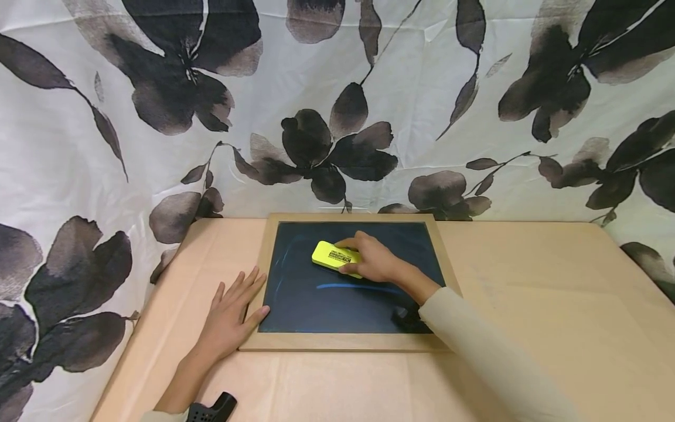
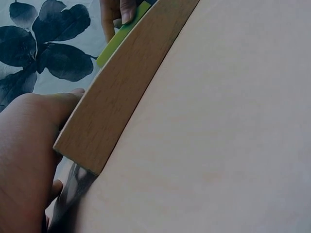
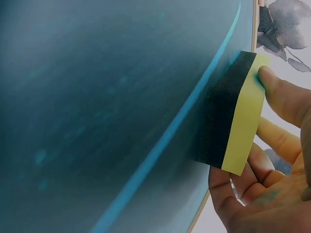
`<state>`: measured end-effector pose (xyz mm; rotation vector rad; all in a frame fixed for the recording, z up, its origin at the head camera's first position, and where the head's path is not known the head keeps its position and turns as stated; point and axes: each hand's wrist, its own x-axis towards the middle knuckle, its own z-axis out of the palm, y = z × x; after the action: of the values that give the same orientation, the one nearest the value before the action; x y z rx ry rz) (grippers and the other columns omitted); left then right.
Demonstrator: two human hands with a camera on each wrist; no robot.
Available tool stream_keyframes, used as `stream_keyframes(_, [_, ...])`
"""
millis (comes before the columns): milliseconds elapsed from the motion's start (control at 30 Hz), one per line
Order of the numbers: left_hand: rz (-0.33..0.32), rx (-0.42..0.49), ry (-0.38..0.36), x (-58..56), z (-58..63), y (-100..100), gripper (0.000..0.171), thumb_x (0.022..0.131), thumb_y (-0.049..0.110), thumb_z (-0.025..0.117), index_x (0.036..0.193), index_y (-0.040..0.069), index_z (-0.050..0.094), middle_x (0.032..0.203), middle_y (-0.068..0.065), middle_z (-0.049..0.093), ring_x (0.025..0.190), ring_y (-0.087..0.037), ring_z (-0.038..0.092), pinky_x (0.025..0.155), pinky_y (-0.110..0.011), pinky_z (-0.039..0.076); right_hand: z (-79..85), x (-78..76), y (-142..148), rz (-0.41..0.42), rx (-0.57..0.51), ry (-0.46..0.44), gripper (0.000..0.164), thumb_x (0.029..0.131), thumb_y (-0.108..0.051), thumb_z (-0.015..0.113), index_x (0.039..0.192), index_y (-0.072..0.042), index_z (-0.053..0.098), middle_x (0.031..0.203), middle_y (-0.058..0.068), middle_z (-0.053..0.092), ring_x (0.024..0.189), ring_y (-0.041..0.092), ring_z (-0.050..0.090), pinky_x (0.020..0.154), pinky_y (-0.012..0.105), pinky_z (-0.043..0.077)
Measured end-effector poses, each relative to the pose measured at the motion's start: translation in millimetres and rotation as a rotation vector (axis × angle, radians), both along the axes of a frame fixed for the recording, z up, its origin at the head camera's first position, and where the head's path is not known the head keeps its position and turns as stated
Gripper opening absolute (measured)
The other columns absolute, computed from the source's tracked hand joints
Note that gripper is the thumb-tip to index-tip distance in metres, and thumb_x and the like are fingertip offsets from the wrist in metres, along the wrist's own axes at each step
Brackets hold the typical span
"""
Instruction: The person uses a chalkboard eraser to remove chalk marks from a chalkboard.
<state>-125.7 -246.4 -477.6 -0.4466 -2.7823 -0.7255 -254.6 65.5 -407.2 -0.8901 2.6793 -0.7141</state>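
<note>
My right hand [image 1: 371, 258] grips a yellow eraser [image 1: 331, 256] marked "MAGNETIC" over the upper middle of a dark chalkboard [image 1: 295, 310]. In the right wrist view the eraser [image 3: 244, 121] shows a black felt side facing the board, with thumb and fingers on its yellow back. A blue line [image 1: 358, 286] runs across the board just below the eraser, and faint bluish smears show elsewhere. My left hand [image 1: 229, 319] rests with spread fingers at the left edge of the board's wooden frame [image 1: 348, 342], thumb lying over it. The left wrist view shows this frame [image 2: 104, 107] edge-on.
The board lies on a light wooden table [image 1: 548, 293], near its back edge. Behind hangs a white cloth [image 1: 411, 70] with dark flower prints. A black wrist device [image 1: 213, 408] sits on my left wrist, and another dark one shows under the right.
</note>
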Motion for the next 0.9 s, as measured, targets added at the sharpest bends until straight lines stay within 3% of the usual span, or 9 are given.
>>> stream_keyframes(500, [0.003,-0.005,0.004,1.1,-0.9,2,0.065,0.091,0.041,0.062,0.145,0.011,0.043,0.152,-0.010,0.033,0.138,-0.039,0.027,0.107,-0.065,0.007,-3.5,7.9,79,-0.108,-0.040,0.062,0.057,0.082,-0.026,0.077,0.131,-0.004,0.058,0.091,0.006,0.051,0.078,0.021,0.045,0.067,0.033,0.039])
stream_keyframes(700, [0.003,-0.007,0.011,1.5,-1.7,1,0.064,0.091,0.041,0.061,0.145,0.011,0.043,0.152,-0.010,0.033,0.138,-0.040,0.027,0.107,-0.065,0.008,-6.9,12.2,110,-0.172,-0.026,0.096,0.058,0.082,-0.025,0.077,0.131,-0.002,0.056,0.100,0.013,0.055,0.086,0.026,0.050,0.072,0.039,0.043])
stream_keyframes(900, [-0.003,-0.005,0.007,1.9,-2.6,1,0.063,0.092,0.041,0.060,0.146,0.012,0.042,0.153,-0.010,0.032,0.138,-0.039,0.027,0.107,-0.065,0.008,-7.5,21.9,123,-0.225,0.021,0.137,0.057,0.085,-0.026,0.073,0.131,0.001,0.054,0.106,0.018,0.055,0.086,0.028,0.053,0.073,0.044,0.046])
